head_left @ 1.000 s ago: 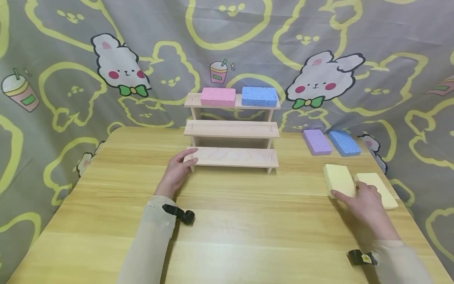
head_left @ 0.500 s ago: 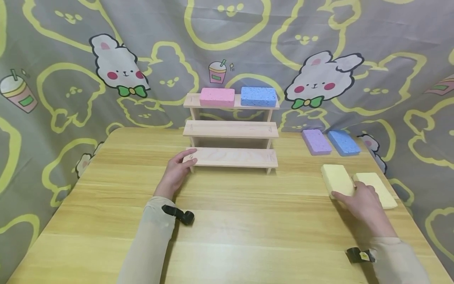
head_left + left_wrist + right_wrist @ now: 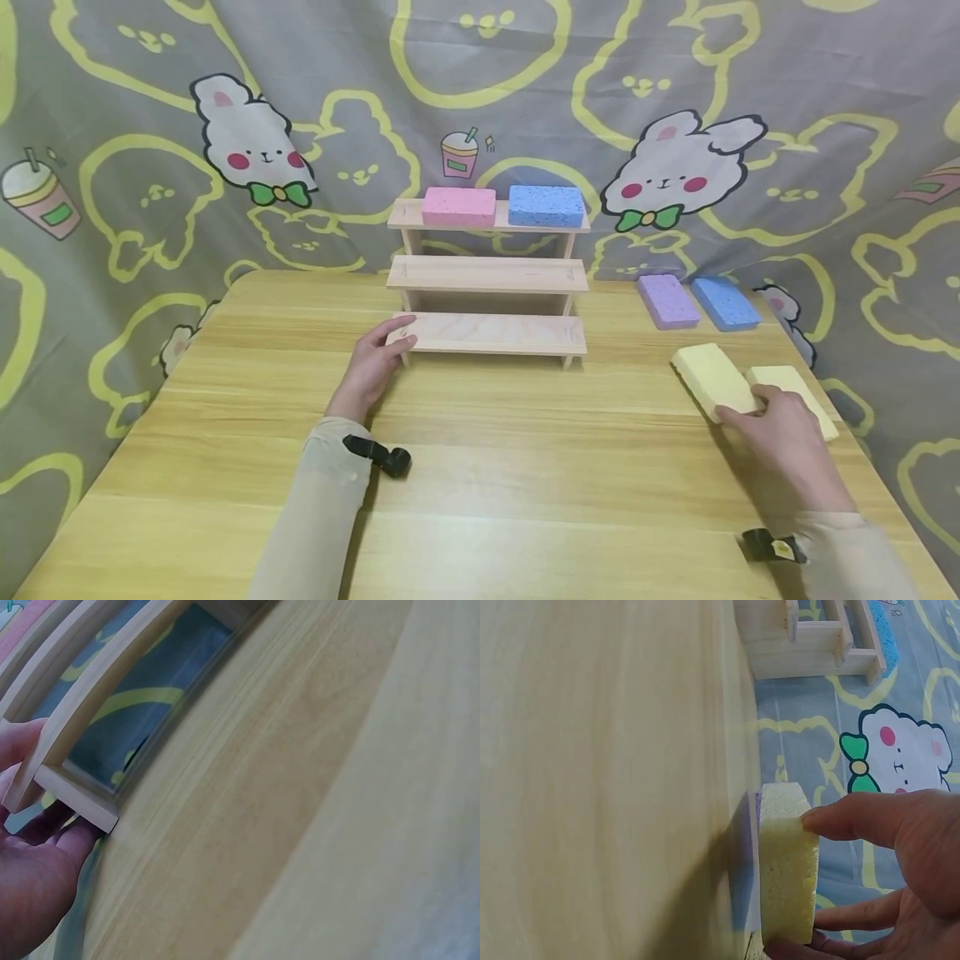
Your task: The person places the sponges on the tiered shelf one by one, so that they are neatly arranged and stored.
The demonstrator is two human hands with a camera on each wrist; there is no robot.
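In the head view, a three-tier wooden shelf (image 3: 487, 273) stands near the back of the table. My left hand (image 3: 367, 367) holds the left end of its lowest board, thumb on top and fingers underneath, as the left wrist view confirms on the wooden board (image 3: 86, 697). At the right, my right hand (image 3: 791, 437) pinches the near end of a yellow sponge (image 3: 711, 377) between thumb and fingers. The sponge (image 3: 787, 877) looks tilted, casting a shadow; whether its far end touches the table I cannot tell. A second yellow sponge (image 3: 795, 385) lies beside it, partly hidden by the hand.
A pink sponge (image 3: 459, 207) and a blue speckled sponge (image 3: 546, 206) sit on the top tier. Purple (image 3: 668, 301) and blue (image 3: 725, 302) sponges lie flat at the table's back right. A patterned grey curtain (image 3: 525, 75) hangs behind the table (image 3: 510, 483).
The gripped yellow sponge has turned and tilted, its far end shifting left. My right hand has moved slightly with it. The left hand stays on the shelf.
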